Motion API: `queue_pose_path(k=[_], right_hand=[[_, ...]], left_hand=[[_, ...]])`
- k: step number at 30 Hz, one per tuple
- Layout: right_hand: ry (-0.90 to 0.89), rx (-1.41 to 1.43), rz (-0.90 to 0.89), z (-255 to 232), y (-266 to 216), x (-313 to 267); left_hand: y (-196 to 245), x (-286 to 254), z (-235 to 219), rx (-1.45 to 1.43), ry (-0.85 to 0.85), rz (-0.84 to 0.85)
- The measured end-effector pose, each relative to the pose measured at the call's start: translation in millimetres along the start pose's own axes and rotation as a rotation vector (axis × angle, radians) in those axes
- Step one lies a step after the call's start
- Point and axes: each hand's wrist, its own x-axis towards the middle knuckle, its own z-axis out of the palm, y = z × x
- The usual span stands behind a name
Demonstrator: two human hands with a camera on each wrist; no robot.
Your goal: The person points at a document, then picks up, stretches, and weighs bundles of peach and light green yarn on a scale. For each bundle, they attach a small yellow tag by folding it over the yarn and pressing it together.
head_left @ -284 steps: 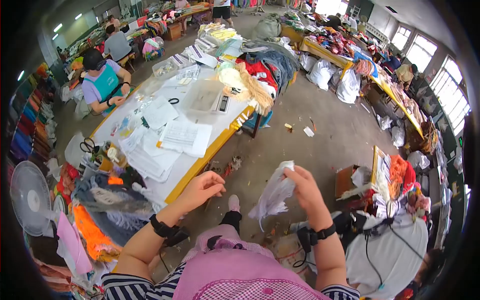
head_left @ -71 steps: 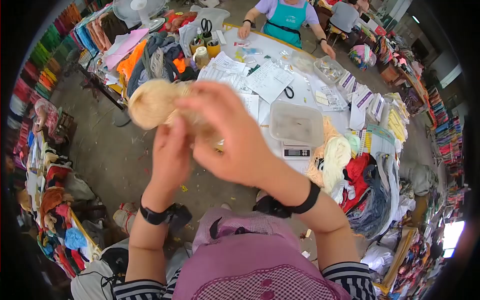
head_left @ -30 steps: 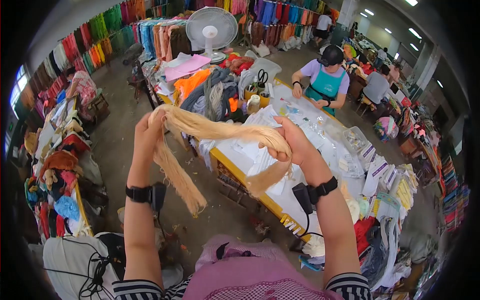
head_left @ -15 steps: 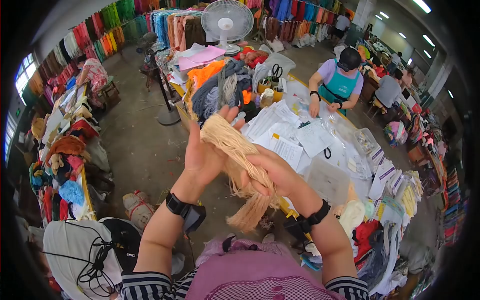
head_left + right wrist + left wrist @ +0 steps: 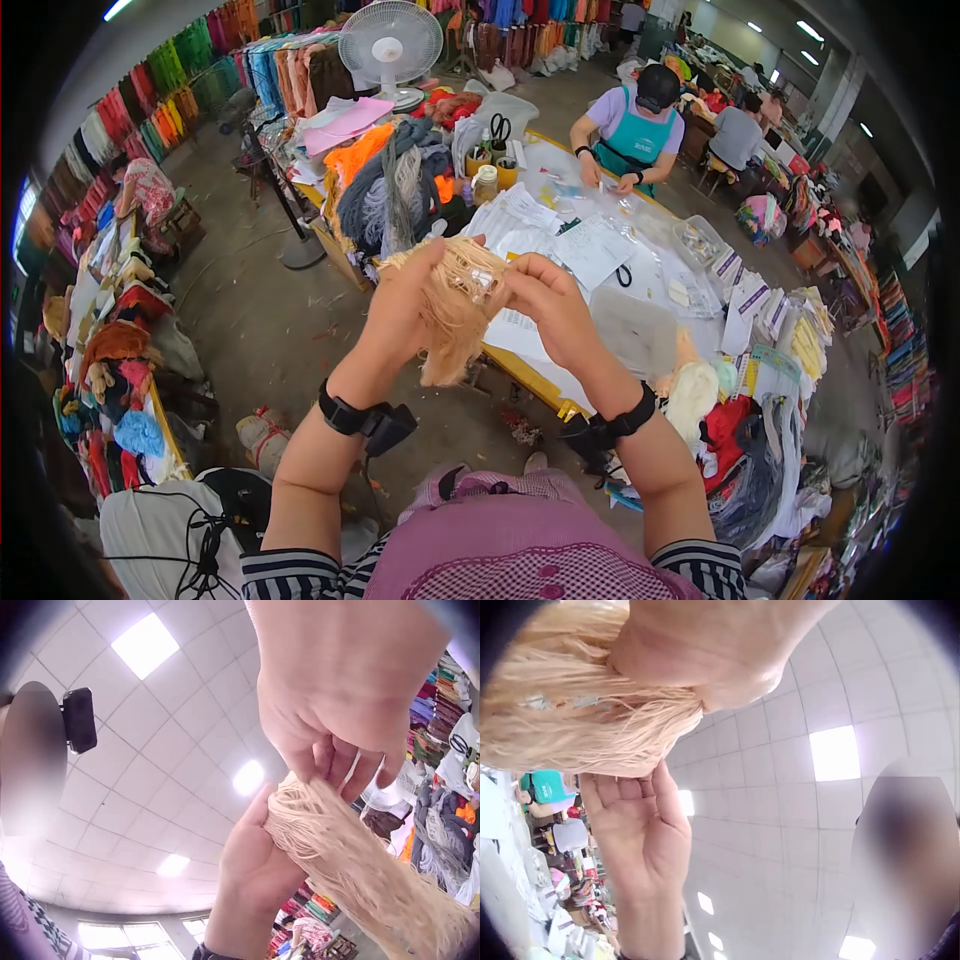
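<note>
Peach yarn skein: the pale, loose-stranded skein (image 5: 448, 318) was held up in the air between both hands, before the near edge of the worktable (image 5: 532, 381) and not resting on it.
Left hand: it (image 5: 398, 312) grasped the skein, the thumb lying along one side and the strands bunched against the palm.
Right hand: it (image 5: 552, 312) pinched strands at the skein's gathered end with its fingertips, as the right wrist view showed.
Step in hand: judging by the pinch, the strands at that end were being sorted or straightened.
Next move: it seemed to call for a steady left hold and a light right pinch, since such loose strands could easily snag or tangle.
Worktable: papers (image 5: 515, 228), a translucent plastic box (image 5: 636, 332) and a heap of grey yarn (image 5: 388, 195) lay on it; a person in a teal apron (image 5: 636, 150) worked across it.
</note>
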Motion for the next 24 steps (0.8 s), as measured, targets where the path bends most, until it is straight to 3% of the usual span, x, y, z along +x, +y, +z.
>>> queue_pose_path(k=[5, 7, 14, 17, 20, 23, 24], right_hand=[[0.037, 0.041, 0.106, 4, -9, 0], [-0.002, -0.236, 0.105, 9, -12, -2], [0.013, -0.256, 0.024, -2, -3, 3], [-0.042, -0.284, 0.022, -6, -6, 2], [-0.017, -0.378, -0.032, -5, -6, 2], [0.063, -0.226, -0.062, -6, -8, 3], [0.072, 0.149, 0.019, -6, -14, 3]], left_hand=[[-2, 0, 11, -0.072, 0.044, -0.017], [-8, 1, 10, 0.198, 0.052, 0.083], [-13, 0, 1, 0.314, 0.078, 0.123], [-14, -1, 0, 0.513, 0.087, 0.253], [-17, 1, -2, 0.428, 0.149, 0.203], [-18, 5, -1, 0.25, 0.1, 0.18], [-18, 7, -2, -0.039, 0.105, 0.104]])
